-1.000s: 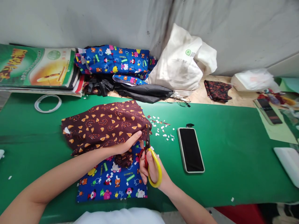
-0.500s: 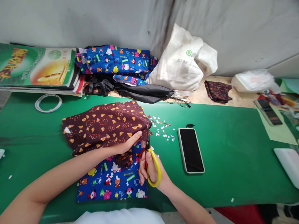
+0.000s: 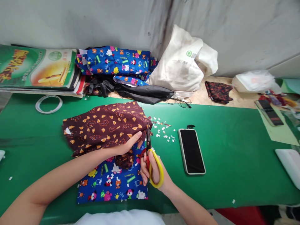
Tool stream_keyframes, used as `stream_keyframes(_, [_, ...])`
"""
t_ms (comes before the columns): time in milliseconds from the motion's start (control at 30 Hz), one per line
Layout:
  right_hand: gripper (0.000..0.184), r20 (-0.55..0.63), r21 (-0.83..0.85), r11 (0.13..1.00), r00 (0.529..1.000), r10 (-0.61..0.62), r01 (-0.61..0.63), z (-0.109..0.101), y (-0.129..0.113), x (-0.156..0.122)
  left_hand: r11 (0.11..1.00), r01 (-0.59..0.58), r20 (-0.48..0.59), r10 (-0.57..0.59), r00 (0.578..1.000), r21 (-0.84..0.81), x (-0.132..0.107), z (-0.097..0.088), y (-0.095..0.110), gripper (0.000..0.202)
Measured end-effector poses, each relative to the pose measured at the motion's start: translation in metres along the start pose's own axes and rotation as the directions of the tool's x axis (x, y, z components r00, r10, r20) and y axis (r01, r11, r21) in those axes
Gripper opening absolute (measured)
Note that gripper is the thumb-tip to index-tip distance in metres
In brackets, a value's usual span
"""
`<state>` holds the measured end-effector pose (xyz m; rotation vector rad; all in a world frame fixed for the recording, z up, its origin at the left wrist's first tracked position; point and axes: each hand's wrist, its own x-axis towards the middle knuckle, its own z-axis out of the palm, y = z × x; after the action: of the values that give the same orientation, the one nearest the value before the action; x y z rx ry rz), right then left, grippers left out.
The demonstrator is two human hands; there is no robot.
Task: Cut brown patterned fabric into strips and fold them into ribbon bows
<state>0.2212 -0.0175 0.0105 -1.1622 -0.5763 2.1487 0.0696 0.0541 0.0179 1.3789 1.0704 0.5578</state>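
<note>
Fingers of the left hand [image 3: 127, 144] pinch the right edge of the brown patterned cloth [image 3: 105, 126], which lies over a blue cartoon fabric [image 3: 112, 184] on the green table [image 3: 234, 162]. Just right, the right hand [image 3: 152, 172] grips yellow-handled scissors [image 3: 151, 156], blades nearly closed at that edge. Trimming looks under way; the next snip likely needs a taut edge.

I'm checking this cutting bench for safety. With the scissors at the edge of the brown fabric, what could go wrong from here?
The left hand pins the brown fabric with fingertips right beside the scissors blades held in the right hand, so a finger could get nicked. The blue cartoon fabric lies underneath and might be snipped too. Scraps could scatter onto the phone.
</note>
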Motion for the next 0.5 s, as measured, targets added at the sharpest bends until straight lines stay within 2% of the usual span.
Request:
stream_keyframes(267, [0.055,0.085,0.079,0.997,0.996,0.009,-0.015,-0.0018,-0.0054,-0.0022,0.998,0.053,-0.011,-0.053,0.999,-0.038,-0.0007,0.0006,-0.0026,0.055])
stream_keyframes(400, [0.056,0.067,0.085,0.996,0.997,0.024,-0.03,-0.0015,-0.0071,-0.0023,0.998,0.059,0.019,-0.059,0.998,-0.03,0.0004,-0.0003,-0.0015,0.055])
stream_keyframes(500, [0.056,0.046,0.065,0.997,0.998,0.04,-0.043,-0.002,-0.0076,-0.002,1.0,0.02,0.016,-0.019,1.0,-0.008,0.0013,-0.0005,-0.0004,0.055])
